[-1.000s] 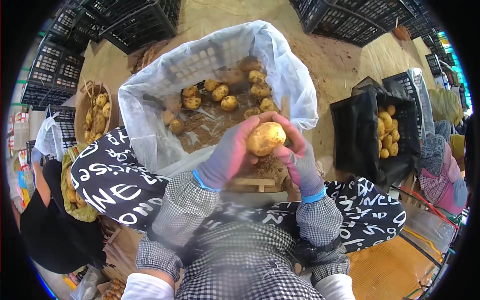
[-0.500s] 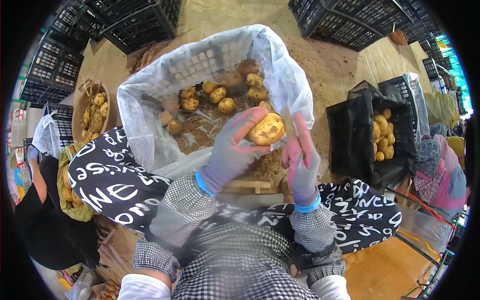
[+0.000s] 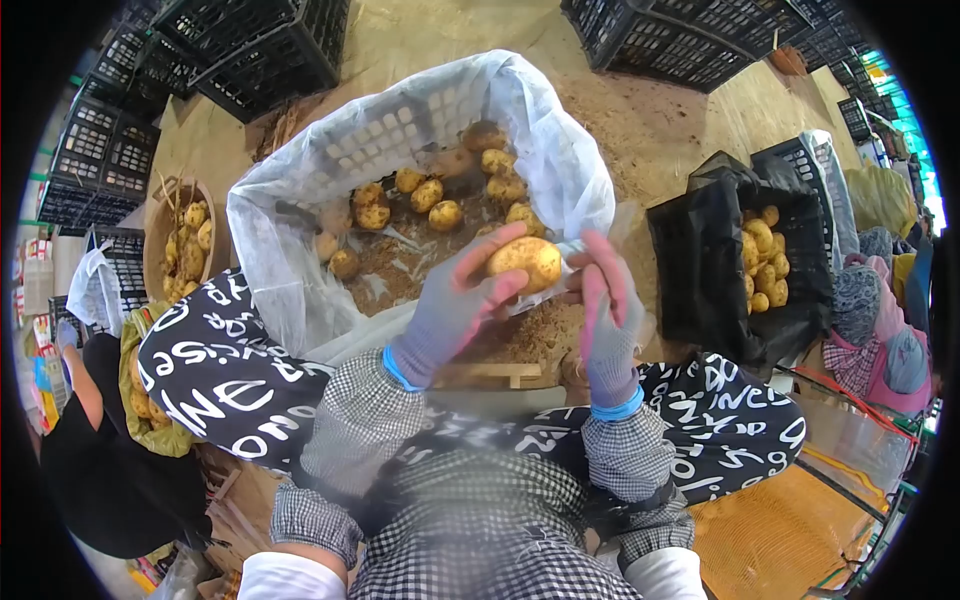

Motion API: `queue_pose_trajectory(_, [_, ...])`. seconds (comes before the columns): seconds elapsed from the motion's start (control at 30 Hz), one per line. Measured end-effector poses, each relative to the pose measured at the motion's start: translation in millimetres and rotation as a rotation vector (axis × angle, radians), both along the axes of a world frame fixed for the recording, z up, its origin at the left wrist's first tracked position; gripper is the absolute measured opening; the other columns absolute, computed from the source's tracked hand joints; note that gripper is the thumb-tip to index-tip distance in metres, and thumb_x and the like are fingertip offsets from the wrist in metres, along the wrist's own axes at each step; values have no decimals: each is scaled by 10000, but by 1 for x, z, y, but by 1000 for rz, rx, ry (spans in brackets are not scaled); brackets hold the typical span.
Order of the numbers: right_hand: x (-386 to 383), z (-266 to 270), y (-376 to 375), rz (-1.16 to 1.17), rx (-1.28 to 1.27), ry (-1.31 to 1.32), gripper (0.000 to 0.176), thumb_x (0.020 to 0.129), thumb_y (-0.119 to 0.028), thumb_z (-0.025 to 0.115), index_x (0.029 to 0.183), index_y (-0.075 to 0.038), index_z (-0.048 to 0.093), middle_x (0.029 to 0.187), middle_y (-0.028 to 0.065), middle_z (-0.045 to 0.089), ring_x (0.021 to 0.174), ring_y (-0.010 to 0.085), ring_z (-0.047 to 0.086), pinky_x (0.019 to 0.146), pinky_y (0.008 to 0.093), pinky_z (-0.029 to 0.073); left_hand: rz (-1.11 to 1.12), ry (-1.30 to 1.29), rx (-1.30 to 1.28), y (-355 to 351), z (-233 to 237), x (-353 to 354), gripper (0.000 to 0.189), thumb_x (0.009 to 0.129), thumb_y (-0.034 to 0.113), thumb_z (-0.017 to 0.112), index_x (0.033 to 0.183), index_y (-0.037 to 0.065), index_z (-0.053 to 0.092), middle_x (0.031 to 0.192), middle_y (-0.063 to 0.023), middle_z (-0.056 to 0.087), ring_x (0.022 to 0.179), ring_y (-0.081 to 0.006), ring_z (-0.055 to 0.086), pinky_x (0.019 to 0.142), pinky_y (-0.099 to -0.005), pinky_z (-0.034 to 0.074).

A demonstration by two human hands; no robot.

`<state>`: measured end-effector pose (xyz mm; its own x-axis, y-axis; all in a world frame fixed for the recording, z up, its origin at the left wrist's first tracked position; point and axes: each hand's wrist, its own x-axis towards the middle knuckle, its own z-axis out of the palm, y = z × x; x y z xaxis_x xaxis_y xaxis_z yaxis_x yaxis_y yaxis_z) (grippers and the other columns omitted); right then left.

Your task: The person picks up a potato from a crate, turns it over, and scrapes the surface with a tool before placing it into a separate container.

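Note:
My gloved left hand (image 3: 450,310) is closed around a yellow potato (image 3: 530,264) with brown patches, thumb below and fingers above. Beside the potato, my gloved right hand (image 3: 607,305) grips a small knife (image 3: 572,248); only a short pale stretch of its blade shows, and the handle is hidden in my fingers. Both hands are over the near right side of a crate lined with white sheeting (image 3: 270,195). Inside the crate, several soil-covered potatoes (image 3: 445,215) lie on loose dirt.
To the right stands a crate lined with black sheeting (image 3: 680,250), holding several cleaner potatoes (image 3: 765,265). A round basket (image 3: 160,235) of potatoes is at left. Black crates (image 3: 265,60) are stacked behind, with more crates (image 3: 690,40) at back right. Another person's dark clothing (image 3: 110,450) shows at left.
The potato has turned in my left hand and shifted slightly left and up. My right hand has drawn its fingers in, and the knife has tilted from upright to nearly level.

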<state>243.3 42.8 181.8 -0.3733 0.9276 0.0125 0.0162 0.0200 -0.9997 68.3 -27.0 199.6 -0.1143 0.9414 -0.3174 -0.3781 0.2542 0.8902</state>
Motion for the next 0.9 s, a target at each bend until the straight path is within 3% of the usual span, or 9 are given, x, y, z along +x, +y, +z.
queue_pose_trajectory(0.2, [-2, 5, -5, 76, -354, 97, 520, 892, -292, 700, 1306, -25, 531, 1080, 71, 624, 850, 113, 636, 587, 199, 523, 36, 85, 44, 2, -23, 16, 541, 951, 294, 616, 1406, 45, 464, 1217, -67, 589, 884, -99, 616, 702, -220, 517])
queue_pose_trajectory(0.3, [29, 14, 24, -248, -358, 119, 423, 915, -288, 672, 1236, -35, 562, 1031, 72, 642, 824, 115, 649, 577, 230, 536, 182, 339, 275, 11, -46, -4, 450, 962, 227, 597, 1363, 44, 510, 1196, -57, 584, 880, -105, 601, 681, -229, 520])
queue_pose_trajectory(0.47, [135, 12, 116, -651, -183, 766, 362, 999, -251, 516, 1256, 4, 536, 1077, 102, 622, 972, 200, 618, 859, 347, 559, 683, 83, -63, 42, -91, -100, 413, 952, 198, 581, 1326, 33, 519, 1146, -97, 618, 813, -165, 643, 679, -291, 540])
queue_pose_trajectory(0.57, [154, 9, 123, -673, -128, 763, 408, 996, -223, 510, 1316, 30, 492, 1228, 136, 580, 1070, 225, 582, 970, 367, 508, 599, -8, -106, 53, -194, -152, 306, 877, 123, 632, 1163, 16, 624, 958, -95, 678, 726, -134, 612, 638, -284, 522])
queue_pose_trajectory(0.63, [134, 6, 106, -604, -120, 652, 438, 989, -205, 519, 1352, 33, 464, 1248, 119, 571, 1066, 216, 584, 945, 342, 512, 262, 638, -449, 65, -210, -135, 363, 839, 227, 633, 1157, 53, 640, 832, -125, 693, 796, -235, 666, 695, -358, 538])
queue_pose_trajectory(0.73, [117, -3, 90, -586, -192, 502, 443, 981, -166, 500, 1393, -11, 453, 1247, 102, 579, 1063, 191, 583, 917, 307, 496, -121, 1069, -435, 74, -249, -121, 505, 805, 338, 620, 1259, 118, 595, 1057, -190, 681, 995, -359, 657, 836, -423, 523])
queue_pose_trajectory(0.83, [114, -11, 85, -573, -220, 455, 432, 976, -145, 486, 1390, -23, 465, 1291, 129, 567, 1070, 208, 590, 923, 311, 490, -102, 1235, -468, 87, -310, -101, 639, 780, 383, 607, 1376, 180, 495, 1303, -222, 564, 1168, -415, 568, 952, -451, 475])
queue_pose_trajectory(0.87, [113, -11, 86, -591, -239, 442, 431, 976, -140, 484, 1390, -21, 464, 1300, 136, 563, 1071, 217, 592, 921, 317, 493, -210, 1190, -666, 95, -242, -84, 710, 786, 362, 618, 1445, 218, 395, 1425, -238, 443, 1211, -399, 537, 978, -448, 464])
queue_pose_trajectory(0.9, [113, -10, 86, -610, -259, 425, 430, 976, -136, 482, 1389, -19, 464, 1308, 143, 559, 1072, 226, 594, 919, 323, 497, -181, 1168, -677, 97, -246, -77, 727, 780, 370, 633, 1445, 208, 390, 1404, -248, 460, 1205, -399, 541, 979, -447, 463])
